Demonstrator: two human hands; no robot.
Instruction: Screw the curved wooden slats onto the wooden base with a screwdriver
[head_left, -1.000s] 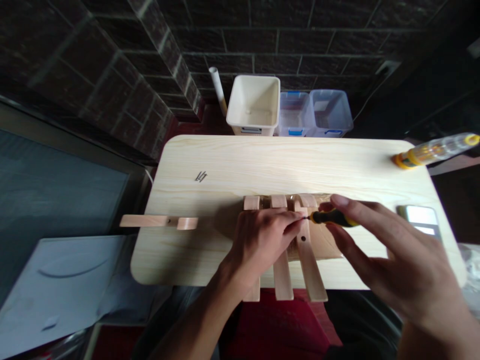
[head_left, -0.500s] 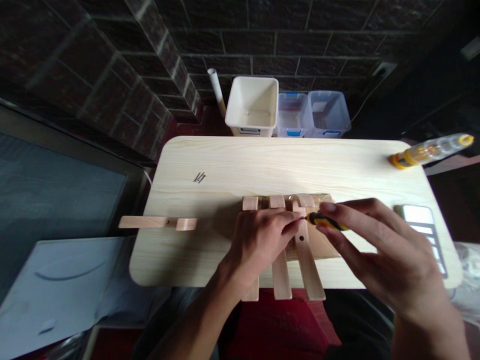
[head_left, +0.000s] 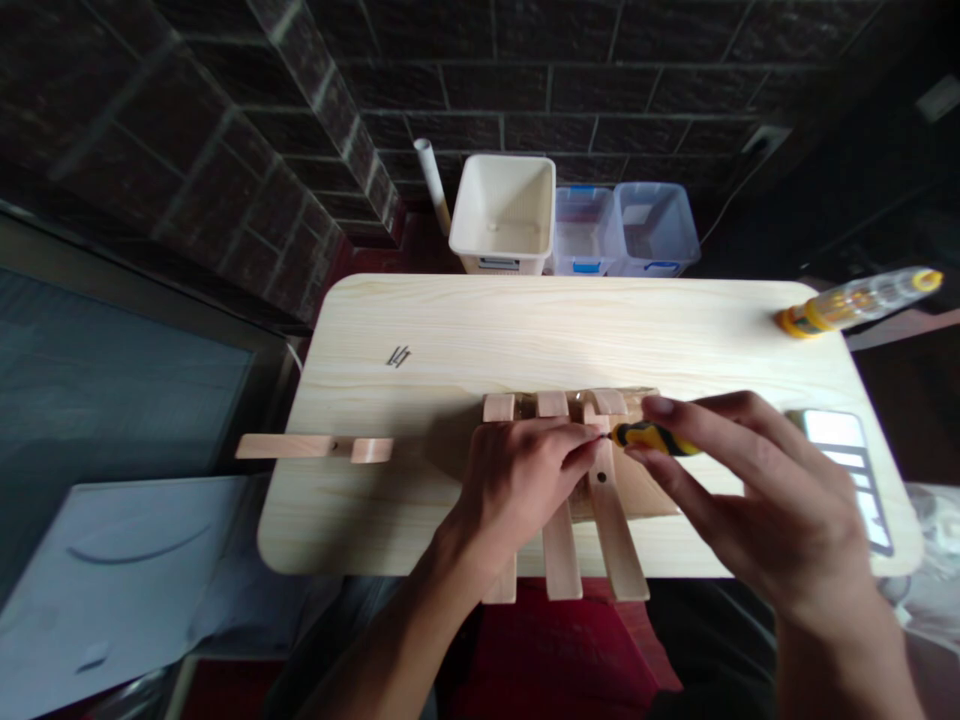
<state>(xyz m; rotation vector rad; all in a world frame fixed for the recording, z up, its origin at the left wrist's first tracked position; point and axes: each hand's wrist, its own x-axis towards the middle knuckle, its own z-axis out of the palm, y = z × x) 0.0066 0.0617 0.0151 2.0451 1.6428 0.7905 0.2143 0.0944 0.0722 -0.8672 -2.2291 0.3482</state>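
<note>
My right hand (head_left: 757, 480) pinches the yellow-and-black handle of a small screwdriver (head_left: 654, 437) between thumb and fingertips. Its tip points left, over the rightmost wooden strip (head_left: 621, 545), which has a curled end and a dark hole. At that tip, the thumb and forefinger of my left hand (head_left: 525, 460) are pressed together; whatever they pinch is too small to make out. My left hand also lies across the middle strip (head_left: 561, 560) and the left strip (head_left: 500, 406). All three strips rest on a brown cardboard piece (head_left: 649, 490) and overhang the table's near edge.
Another wooden piece (head_left: 285, 446) juts past the left edge of the pale table (head_left: 465, 320). Several thin dark pieces (head_left: 399, 356) lie at the back left. A clear yellow-ended tube (head_left: 855, 303) and a phone-like device (head_left: 851, 475) are at right. Bins (head_left: 502, 205) stand behind the table.
My right hand has shifted slightly and its fingers have turned a little around the screwdriver handle. My left hand and the wooden strips have stayed in place.
</note>
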